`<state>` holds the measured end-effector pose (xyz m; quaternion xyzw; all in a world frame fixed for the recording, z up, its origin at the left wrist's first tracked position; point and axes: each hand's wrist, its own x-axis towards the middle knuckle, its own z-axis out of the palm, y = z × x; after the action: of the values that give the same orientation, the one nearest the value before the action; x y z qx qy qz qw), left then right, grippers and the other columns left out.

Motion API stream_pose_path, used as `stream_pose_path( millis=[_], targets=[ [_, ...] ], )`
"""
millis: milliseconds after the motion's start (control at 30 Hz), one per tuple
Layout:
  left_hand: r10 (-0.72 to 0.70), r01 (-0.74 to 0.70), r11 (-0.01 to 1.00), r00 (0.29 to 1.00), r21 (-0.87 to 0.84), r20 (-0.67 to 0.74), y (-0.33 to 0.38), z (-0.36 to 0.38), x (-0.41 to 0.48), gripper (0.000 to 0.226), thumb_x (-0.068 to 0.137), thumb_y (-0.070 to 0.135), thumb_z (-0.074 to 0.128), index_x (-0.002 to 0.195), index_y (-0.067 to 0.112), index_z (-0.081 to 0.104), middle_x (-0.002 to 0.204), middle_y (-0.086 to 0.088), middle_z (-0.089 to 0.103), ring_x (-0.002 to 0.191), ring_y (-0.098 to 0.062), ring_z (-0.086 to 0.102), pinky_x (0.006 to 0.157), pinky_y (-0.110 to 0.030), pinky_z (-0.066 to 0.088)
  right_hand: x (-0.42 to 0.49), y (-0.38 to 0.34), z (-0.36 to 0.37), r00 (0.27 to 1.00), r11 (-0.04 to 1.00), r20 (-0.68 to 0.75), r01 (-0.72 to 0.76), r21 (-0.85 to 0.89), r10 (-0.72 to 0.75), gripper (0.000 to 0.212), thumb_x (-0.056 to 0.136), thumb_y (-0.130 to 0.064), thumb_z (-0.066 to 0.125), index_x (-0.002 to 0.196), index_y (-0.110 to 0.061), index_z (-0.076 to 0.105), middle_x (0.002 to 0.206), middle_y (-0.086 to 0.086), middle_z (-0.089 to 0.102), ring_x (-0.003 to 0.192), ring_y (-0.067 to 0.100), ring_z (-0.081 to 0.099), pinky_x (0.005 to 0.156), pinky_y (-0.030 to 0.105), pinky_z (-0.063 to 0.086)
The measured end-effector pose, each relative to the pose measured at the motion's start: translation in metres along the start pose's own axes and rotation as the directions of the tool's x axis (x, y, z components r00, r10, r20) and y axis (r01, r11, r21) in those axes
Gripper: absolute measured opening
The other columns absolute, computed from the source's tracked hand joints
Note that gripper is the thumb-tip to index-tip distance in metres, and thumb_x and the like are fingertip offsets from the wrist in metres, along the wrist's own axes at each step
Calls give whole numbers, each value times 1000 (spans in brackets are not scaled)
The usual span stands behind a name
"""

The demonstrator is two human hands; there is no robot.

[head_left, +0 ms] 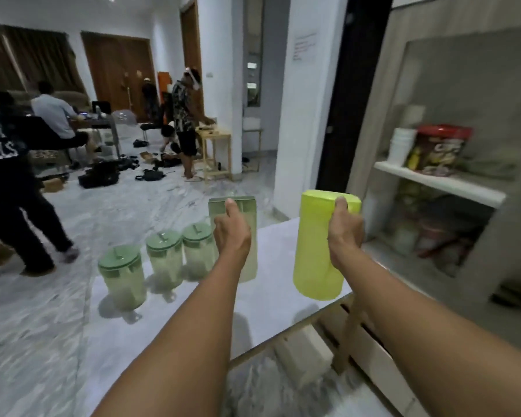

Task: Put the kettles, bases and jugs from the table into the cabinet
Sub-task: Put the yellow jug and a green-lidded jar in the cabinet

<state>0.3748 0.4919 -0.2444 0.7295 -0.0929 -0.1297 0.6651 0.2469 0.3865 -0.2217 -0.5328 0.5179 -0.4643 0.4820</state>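
My right hand (345, 233) grips a tall lime-green jug (316, 257) by its handle, lifted over the right edge of the table (268, 308). My left hand (231, 230) grips the handle of a tall square pale-green jug (248, 218) at the table's middle; whether it rests on the top is unclear. Three round clear jugs with green lids (122, 276) (164, 255) (197, 251) stand in a row to the left. The open cabinet (442, 182) is at the right, with a white shelf.
On the cabinet shelf stand stacked white cups (400, 145) and a red-lidded snack tub (439, 147); more items fill the space below. A person in black (9, 191) walks at the left. Other people and bags on the floor are farther back.
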Motion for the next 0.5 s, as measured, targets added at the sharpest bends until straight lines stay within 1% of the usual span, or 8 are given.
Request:
stream_pose_path(
  millis=[67,133,200,267,400,433,500],
  targets=[
    [30,-27,999,996,-25,90,27,48,-22,90,83,69,14,126,1,54,118,-24,65,108,-41,62,95,-53,49,27,-21,-52,989,997,-130,77,7,-76,50,96,-47,47,100,-2,67,102,21,64,97,36,60,83,39,46],
    [85,-76,995,982,-57,170,52,97,-50,91,81,69,13,126,1,54,119,-23,65,108,-40,62,94,-53,50,50,-37,-103,961,989,-238,145,-8,-142,53,98,-46,46,105,2,68,104,21,65,103,37,61,78,36,42],
    [135,-109,988,956,-110,261,76,146,-85,98,73,72,10,125,2,56,119,-23,65,109,-40,62,94,-55,50,72,-50,-156,923,982,-336,180,-56,-188,58,99,-48,42,101,3,69,108,23,68,104,39,62,77,37,40],
    [180,-130,978,920,-162,349,97,194,-123,100,68,73,10,123,3,57,119,-23,65,108,-40,63,94,-55,50,93,-62,-210,878,976,-427,196,-92,-217,67,97,-53,36,98,4,70,110,24,70,103,41,64,81,40,45],
    [277,-168,952,823,-255,495,132,284,-212,83,78,65,17,119,6,56,114,-21,67,104,-38,65,92,-54,51,129,-82,-326,750,966,-610,231,-117,-253,64,95,-52,35,98,2,69,110,23,70,102,40,63,87,43,47],
    [294,-168,947,801,-275,522,139,306,-235,80,78,65,18,117,6,57,113,-21,67,102,-37,65,92,-53,51,136,-86,-354,722,961,-638,247,-125,-269,63,95,-51,36,99,2,69,111,23,70,103,40,63,86,42,47],
    [331,-188,936,759,-297,561,149,346,-277,74,83,62,19,114,7,58,108,-19,68,98,-35,65,90,-51,52,149,-93,-407,670,948,-674,276,-161,-309,60,96,-48,37,98,4,68,111,24,69,103,40,62,79,38,41]
  ],
)
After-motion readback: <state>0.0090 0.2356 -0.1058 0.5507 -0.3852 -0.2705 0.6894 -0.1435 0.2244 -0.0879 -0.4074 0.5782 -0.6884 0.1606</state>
